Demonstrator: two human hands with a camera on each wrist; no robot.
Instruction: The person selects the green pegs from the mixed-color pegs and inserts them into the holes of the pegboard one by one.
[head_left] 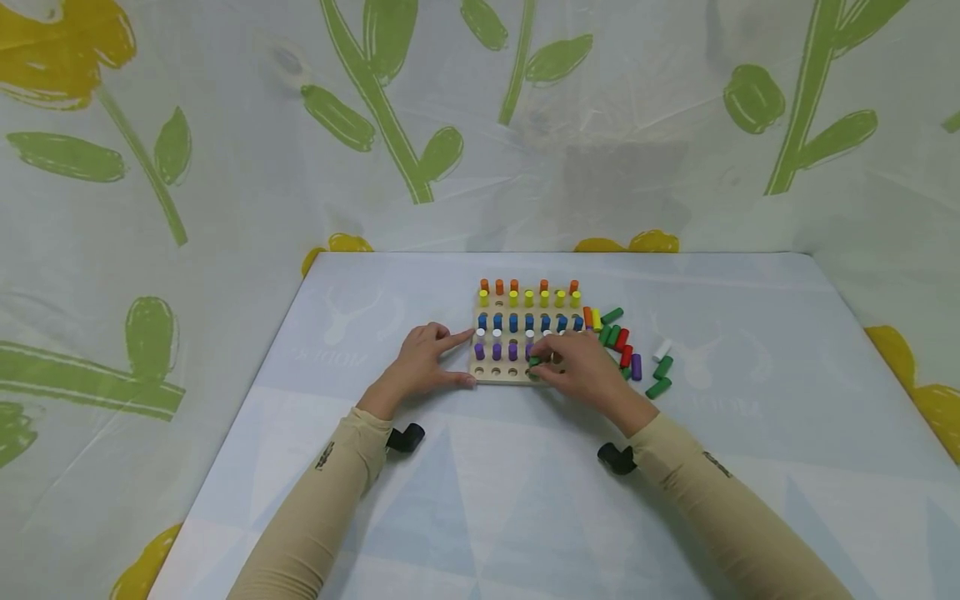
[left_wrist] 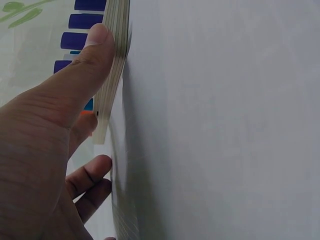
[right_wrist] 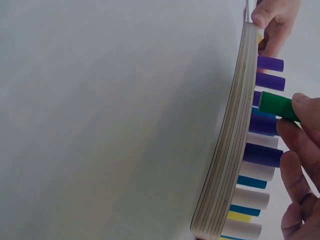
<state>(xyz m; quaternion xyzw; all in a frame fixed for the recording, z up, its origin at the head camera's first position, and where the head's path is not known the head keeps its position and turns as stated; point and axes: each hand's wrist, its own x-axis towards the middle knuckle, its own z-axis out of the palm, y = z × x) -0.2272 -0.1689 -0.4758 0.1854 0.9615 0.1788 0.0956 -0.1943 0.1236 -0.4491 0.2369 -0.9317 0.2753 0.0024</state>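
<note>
A wooden pegboard [head_left: 504, 380] lies in the middle of the table. Rows of orange, yellow, blue, white and purple pegs [head_left: 497, 352] stand in it, with bare holes along the front row. My right hand [head_left: 583, 368] pinches a green peg [right_wrist: 276, 106] between thumb and fingers, upright over the front row in the head view. Whether its tip is inside a hole is hidden. At the board's left side, my left hand [head_left: 422, 360] has its thumb [left_wrist: 102, 47] against the edge near the front corner and its index finger reaching farther back along that side.
Loose pegs in green, red, orange, yellow, white and purple lie right of the board, among them a white peg [head_left: 662, 349] and a green peg [head_left: 658, 388] farthest out. Black wrist cameras [head_left: 617, 458] are worn under both sleeves. A leaf-patterned curtain [head_left: 510, 183] hangs behind the table.
</note>
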